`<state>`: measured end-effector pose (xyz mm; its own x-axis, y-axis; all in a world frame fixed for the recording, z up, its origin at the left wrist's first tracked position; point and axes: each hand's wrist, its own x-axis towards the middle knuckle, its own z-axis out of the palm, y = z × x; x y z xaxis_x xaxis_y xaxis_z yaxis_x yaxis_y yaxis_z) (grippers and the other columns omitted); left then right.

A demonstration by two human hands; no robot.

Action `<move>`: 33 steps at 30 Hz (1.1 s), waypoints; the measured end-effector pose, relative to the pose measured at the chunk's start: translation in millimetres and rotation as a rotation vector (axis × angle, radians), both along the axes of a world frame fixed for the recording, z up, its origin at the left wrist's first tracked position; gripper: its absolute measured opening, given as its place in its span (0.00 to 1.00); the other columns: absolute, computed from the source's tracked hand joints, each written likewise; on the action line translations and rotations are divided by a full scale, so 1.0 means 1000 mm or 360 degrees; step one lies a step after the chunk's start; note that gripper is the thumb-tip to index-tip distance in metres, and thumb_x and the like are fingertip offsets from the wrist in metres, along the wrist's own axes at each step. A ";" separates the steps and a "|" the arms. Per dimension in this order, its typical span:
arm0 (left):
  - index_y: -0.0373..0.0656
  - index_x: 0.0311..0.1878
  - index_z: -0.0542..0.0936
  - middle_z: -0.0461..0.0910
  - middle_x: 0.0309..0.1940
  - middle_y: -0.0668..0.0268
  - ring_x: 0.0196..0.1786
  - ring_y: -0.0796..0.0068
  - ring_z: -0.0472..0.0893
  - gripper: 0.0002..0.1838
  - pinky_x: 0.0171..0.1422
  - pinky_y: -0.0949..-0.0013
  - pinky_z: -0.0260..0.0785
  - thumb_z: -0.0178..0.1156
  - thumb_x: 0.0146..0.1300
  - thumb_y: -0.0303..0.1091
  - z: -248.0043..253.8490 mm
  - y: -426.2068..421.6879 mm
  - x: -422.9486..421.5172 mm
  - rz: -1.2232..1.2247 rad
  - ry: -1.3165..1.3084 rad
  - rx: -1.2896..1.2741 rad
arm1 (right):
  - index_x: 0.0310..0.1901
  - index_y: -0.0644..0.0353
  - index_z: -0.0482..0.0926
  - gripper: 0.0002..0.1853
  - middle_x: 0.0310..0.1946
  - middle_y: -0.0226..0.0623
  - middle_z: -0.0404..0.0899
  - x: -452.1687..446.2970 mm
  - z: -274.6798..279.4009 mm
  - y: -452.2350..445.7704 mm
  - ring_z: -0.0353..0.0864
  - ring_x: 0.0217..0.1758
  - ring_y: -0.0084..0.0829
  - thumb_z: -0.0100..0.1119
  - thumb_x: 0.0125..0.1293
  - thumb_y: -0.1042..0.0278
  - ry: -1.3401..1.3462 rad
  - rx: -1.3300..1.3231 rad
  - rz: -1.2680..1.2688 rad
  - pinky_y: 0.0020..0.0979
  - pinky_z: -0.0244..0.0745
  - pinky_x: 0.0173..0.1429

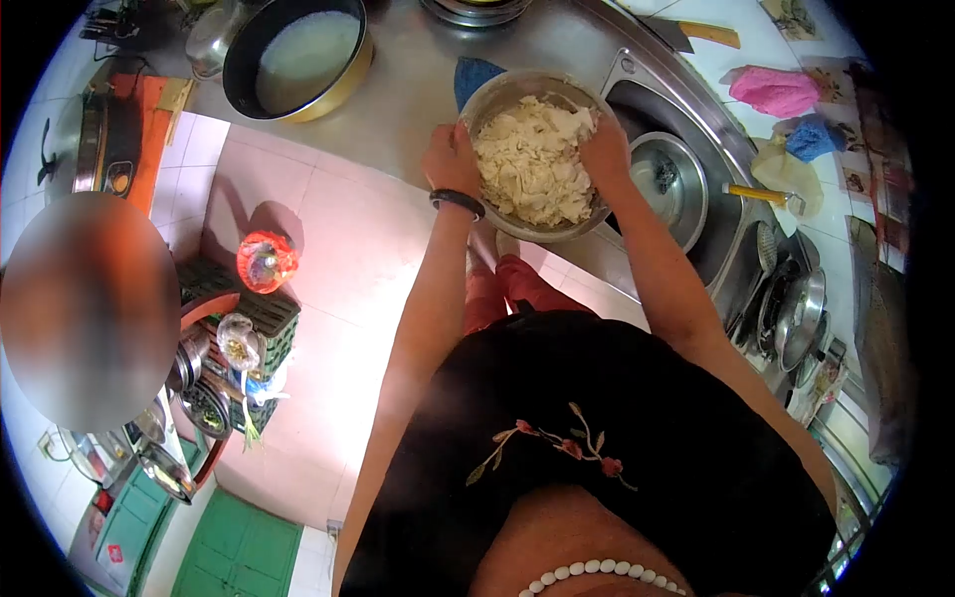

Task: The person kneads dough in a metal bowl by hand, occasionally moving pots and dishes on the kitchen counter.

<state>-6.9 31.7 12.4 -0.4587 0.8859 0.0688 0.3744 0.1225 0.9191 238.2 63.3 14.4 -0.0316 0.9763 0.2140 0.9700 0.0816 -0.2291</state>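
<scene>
A metal bowl [545,235] full of pale, shaggy dough [532,159] is at the front edge of the counter, before my body. My left hand [453,159], with a dark bracelet at the wrist, is closed on the bowl's left rim. On the opposite side, my right hand [605,154] is closed over the right rim, its fingers by the edge of the dough. Just behind the bowl lies a dark blue cloth [477,80], partly covered by it.
At right, the sink [721,244] holds a metal basin [688,184]. A large pot [348,85] with whitish contents stands on the counter at left. Near the wall are a cleaver [701,33], a pink cloth [774,92] and pan lids [799,313]. Green crates [264,310] stand on the floor.
</scene>
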 end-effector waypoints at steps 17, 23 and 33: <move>0.36 0.35 0.78 0.79 0.25 0.52 0.26 0.55 0.77 0.13 0.31 0.61 0.68 0.53 0.68 0.38 -0.001 0.000 0.002 -0.0091 0.0124 0.0094 | 0.42 0.59 0.80 0.13 0.39 0.44 0.80 -0.109 0.038 0.052 0.80 0.44 0.45 0.58 0.56 0.65 -0.0315 -0.0519 0.1503 0.43 0.76 0.47; 0.37 0.33 0.78 0.78 0.24 0.53 0.25 0.57 0.76 0.14 0.31 0.61 0.67 0.55 0.67 0.39 0.003 0.001 0.002 -0.0043 0.0153 0.0175 | 0.46 0.58 0.78 0.15 0.43 0.42 0.80 -0.033 0.062 0.067 0.79 0.48 0.48 0.59 0.55 0.68 -0.0201 -0.0679 0.0972 0.41 0.76 0.49; 0.40 0.34 0.77 0.79 0.29 0.49 0.33 0.44 0.78 0.14 0.36 0.51 0.69 0.52 0.66 0.41 0.007 0.000 0.000 -0.0061 0.0191 -0.0087 | 0.44 0.66 0.77 0.13 0.39 0.52 0.80 0.017 0.069 -0.006 0.82 0.42 0.48 0.53 0.58 0.73 -0.0449 -0.1172 0.0903 0.43 0.77 0.45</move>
